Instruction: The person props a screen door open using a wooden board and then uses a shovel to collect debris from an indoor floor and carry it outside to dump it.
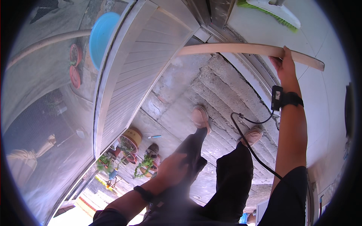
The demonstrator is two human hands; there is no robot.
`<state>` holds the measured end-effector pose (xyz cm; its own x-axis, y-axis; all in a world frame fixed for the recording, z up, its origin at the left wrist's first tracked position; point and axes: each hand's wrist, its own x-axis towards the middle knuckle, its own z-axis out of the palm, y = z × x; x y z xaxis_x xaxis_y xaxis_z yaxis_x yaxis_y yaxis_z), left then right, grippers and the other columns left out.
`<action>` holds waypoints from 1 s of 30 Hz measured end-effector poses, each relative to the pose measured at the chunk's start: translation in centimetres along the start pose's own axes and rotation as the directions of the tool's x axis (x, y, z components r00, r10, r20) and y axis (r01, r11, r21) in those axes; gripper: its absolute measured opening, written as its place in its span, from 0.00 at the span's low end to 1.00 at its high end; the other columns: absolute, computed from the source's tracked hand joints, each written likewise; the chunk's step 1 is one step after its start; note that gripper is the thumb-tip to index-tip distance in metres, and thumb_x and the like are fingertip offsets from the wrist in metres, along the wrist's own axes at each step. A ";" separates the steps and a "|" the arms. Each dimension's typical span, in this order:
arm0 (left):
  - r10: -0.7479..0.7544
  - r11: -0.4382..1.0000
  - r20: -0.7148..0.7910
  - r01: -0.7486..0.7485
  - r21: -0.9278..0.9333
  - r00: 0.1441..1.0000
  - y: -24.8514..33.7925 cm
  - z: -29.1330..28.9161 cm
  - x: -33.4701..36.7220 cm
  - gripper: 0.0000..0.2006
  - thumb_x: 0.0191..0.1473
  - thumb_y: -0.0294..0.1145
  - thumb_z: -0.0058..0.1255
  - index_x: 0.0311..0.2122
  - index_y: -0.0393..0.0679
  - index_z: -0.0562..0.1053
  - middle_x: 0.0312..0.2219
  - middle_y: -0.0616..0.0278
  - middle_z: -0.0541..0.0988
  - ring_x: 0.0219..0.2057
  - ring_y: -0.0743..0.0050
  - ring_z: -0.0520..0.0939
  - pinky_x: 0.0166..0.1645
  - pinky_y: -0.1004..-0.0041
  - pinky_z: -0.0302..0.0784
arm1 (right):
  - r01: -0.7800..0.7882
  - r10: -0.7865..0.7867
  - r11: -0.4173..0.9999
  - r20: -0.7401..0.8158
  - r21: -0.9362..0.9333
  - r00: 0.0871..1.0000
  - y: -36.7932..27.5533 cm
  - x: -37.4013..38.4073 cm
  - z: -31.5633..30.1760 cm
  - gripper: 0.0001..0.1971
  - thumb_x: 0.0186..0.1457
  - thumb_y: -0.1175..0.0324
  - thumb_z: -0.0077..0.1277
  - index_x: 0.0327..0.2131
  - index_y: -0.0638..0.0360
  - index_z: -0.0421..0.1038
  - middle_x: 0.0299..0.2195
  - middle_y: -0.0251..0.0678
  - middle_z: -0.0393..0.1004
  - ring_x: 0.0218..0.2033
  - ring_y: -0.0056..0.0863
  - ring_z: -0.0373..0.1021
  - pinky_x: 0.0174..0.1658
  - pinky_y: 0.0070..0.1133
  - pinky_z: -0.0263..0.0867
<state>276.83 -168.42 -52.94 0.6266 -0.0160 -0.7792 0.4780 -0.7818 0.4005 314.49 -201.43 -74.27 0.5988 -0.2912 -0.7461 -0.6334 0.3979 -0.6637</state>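
The right hand held a long wooden strip.
It gripped the long wooden strip near one end, over the white floor. The strip reached across the bumpy ground to the gray door. The left hand was by the left leg; I could not tell if it was open.

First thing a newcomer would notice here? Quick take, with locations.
Probably the long pale wooden strip across the upper right, its right part held by the right hand, and the big slatted door panel left of centre. Next, the bright blue basin at upper left, seen beyond the door's edge, and the green-bristled brush on the pale floor at top right.
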 end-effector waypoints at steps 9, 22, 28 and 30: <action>0.025 0.999 -0.030 -0.025 -0.020 0.999 -0.2 -0.1 0.1 0.18 0.48 0.35 0.54 0.45 0.44 0.69 0.38 0.51 0.75 0.39 0.46 0.77 0.43 0.58 0.74 | -0.066 0.061 0.994 0.065 0.085 0.996 2.1 0.0 4.4 0.23 0.57 0.57 0.51 0.46 0.68 0.61 0.41 0.46 0.67 0.40 0.40 0.72 0.41 0.30 0.78; 0.008 1.000 -0.004 -0.008 -0.006 1.000 0.0 0.1 0.2 0.18 0.48 0.35 0.54 0.45 0.44 0.70 0.38 0.51 0.75 0.39 0.46 0.77 0.43 0.59 0.74 | -0.158 0.138 0.985 0.237 0.069 0.962 4.7 -0.5 6.6 0.20 0.62 0.61 0.46 0.47 0.71 0.60 0.42 0.49 0.69 0.41 0.43 0.73 0.43 0.29 0.77; 0.019 1.000 -0.021 -0.019 -0.001 1.000 0.0 0.2 0.2 0.18 0.48 0.35 0.54 0.45 0.45 0.70 0.37 0.51 0.75 0.38 0.46 0.77 0.42 0.59 0.74 | -0.174 0.110 0.965 0.302 0.194 0.947 6.9 -1.3 8.9 0.18 0.62 0.63 0.44 0.47 0.71 0.60 0.42 0.50 0.69 0.40 0.43 0.73 0.43 0.29 0.77; 0.021 1.000 -0.028 -0.021 0.003 0.999 -0.2 0.4 0.1 0.18 0.47 0.35 0.54 0.45 0.45 0.70 0.37 0.51 0.75 0.38 0.47 0.77 0.42 0.59 0.74 | -0.152 0.114 0.972 0.208 0.180 0.971 7.2 -1.8 10.0 0.16 0.63 0.65 0.43 0.47 0.69 0.60 0.43 0.50 0.69 0.40 0.43 0.73 0.43 0.28 0.77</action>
<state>276.57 -168.49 -53.28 0.6534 -0.0154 -0.7568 0.4629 -0.7830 0.4155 313.75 -189.29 -77.17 0.6119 -0.0564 -0.7889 -0.6185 0.5876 -0.5218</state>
